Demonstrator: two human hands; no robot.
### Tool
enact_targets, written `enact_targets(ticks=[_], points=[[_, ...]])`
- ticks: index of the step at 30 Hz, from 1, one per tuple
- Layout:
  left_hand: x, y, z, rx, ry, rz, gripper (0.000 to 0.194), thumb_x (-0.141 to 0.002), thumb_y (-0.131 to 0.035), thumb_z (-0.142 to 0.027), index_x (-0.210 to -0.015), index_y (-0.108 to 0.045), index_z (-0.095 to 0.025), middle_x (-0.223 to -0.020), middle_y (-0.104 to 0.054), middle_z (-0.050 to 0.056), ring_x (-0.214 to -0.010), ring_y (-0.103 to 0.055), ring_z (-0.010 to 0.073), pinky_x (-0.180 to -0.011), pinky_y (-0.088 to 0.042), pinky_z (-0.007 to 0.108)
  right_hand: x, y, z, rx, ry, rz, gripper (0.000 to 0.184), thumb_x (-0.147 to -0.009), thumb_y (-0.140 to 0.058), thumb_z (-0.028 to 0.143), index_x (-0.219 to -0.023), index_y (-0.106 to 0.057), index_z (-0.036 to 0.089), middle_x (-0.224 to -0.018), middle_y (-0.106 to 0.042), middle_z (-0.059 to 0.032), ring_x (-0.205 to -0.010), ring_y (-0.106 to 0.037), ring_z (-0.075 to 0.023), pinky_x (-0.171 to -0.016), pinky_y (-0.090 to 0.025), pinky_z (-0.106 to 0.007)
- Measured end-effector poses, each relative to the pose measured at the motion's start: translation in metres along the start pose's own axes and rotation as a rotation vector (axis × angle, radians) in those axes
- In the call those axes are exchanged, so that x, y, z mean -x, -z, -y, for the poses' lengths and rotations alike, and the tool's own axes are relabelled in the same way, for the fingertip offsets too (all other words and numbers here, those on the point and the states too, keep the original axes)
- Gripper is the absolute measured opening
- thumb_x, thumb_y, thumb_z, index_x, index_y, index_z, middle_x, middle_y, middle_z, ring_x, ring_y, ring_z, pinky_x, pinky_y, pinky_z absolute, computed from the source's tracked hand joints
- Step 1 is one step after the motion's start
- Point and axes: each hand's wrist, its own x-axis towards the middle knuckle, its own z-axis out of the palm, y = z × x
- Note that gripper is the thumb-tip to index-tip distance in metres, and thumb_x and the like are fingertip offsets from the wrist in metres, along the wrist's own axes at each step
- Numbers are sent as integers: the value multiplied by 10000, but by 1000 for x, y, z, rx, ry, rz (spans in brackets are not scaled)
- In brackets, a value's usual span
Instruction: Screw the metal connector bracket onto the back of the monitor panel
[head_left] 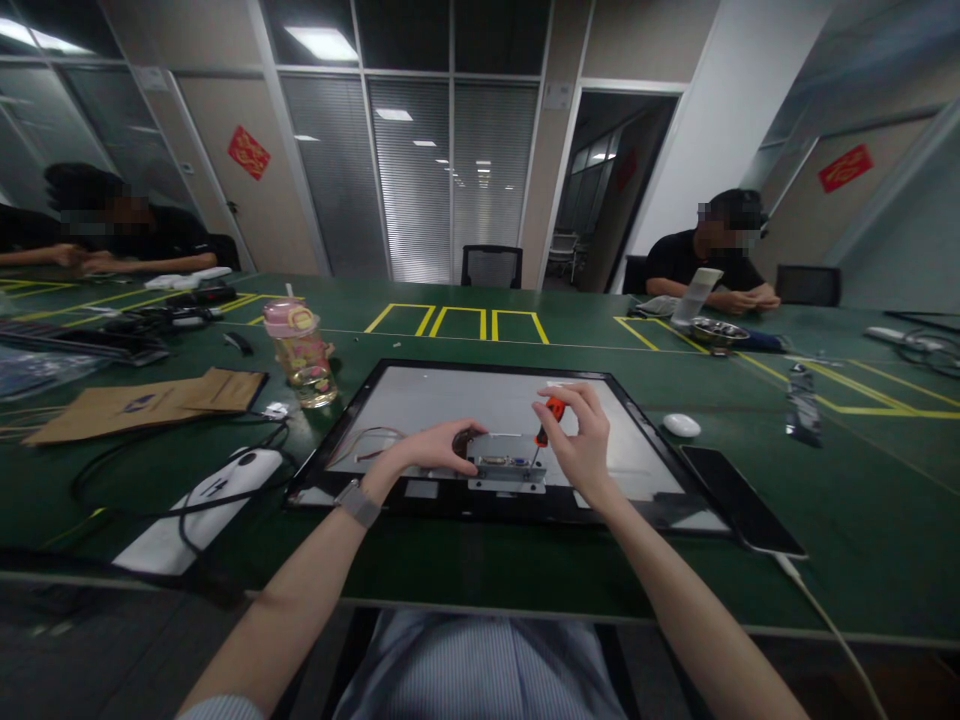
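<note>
A flat display panel [634, 430] with a black frame and grey back lies on the table before me. On its near side stands a metal bracket [507, 483] with a row of connector ports. My left hand [435, 445] grips the left end of this bracket, thumb on the near side and fingers behind. Pinched in my right hand [585, 435] is an orange and black screwdriver [553, 410], tilted, its shaft pointing down at the bracket's right end. The tip's exact contact is too small to make out. Thin wires [375, 435] lie on the panel left of my left hand.
Left of the panel are a white power strip [202, 510] with black cable, a brown paper envelope [142, 405] and a pink-lidded bottle [304, 360]. To the right lie a phone [739, 500] on a charging cable and a white mouse [681, 425]. People sit across the table.
</note>
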Motion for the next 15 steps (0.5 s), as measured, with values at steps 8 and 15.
enact_targets(ticks=[8,15], points=[[-2,0,4,-6,-25,5,674,-656,-765,-363,-1259,-509,-209,-1261,-566,80,-1133,-544,264,-991,-404,379,3,0,-4,-142,-37,49,264,-908,-447,181,-1094,-629,223,-955,-668,-70,-839,-637,-203,-776,-502,-381],[-1,-1,1,3,-4,4,671,-647,-768,-335,-1255,-515,-207,-1251,-577,77,-1128,-552,268,-991,-408,387,1,0,-2,-18,-14,-20,102,-858,-581,251,-912,-660,217,-787,-553,-32,-762,-572,-194,-732,-486,-367]])
